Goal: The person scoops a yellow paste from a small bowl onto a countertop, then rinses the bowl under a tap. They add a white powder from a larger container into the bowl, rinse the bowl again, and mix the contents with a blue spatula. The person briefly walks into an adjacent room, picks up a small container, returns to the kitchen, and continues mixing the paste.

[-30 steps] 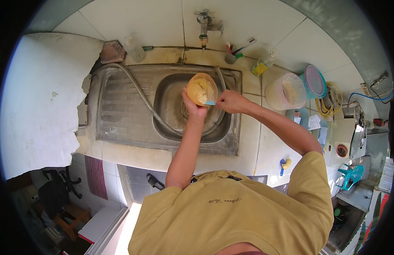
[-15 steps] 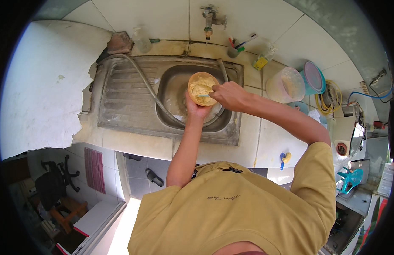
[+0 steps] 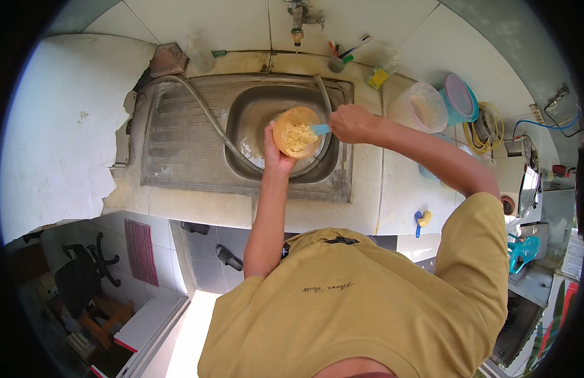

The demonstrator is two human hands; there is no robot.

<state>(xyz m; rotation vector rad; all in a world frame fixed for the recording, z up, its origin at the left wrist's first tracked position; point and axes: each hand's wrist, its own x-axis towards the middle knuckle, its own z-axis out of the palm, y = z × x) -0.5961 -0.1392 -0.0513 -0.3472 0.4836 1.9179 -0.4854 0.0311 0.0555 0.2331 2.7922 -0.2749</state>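
Over the sink basin [image 3: 248, 120], my left hand [image 3: 277, 156] is wrapped round the side and underside of an orange bowl [image 3: 280, 133], which tilts. Pale yellow, crumbly dough-like mixture [image 3: 299, 137] lies inside it. My right hand [image 3: 350, 124] is closed on a light blue tool [image 3: 320, 129], its flat blue part showing at the bowl's right rim. The tool's far end meets the mixture, so I cannot tell whether it is a spoon or a spatula.
A grey hose [image 3: 207, 113] curves into the basin. The tap [image 3: 297, 25] is on the wall behind. To the right stand a soap bottle [image 3: 384, 70], a clear tub [image 3: 418, 108] and a blue tub [image 3: 460, 97]. A blue spoon with yellow residue [image 3: 421, 222] lies near the counter's front edge.
My right hand has moved right, away from the bowl's middle, and more of the blue tool shows. The bowl now tilts differently, with the mixture heaped more plainly in view.
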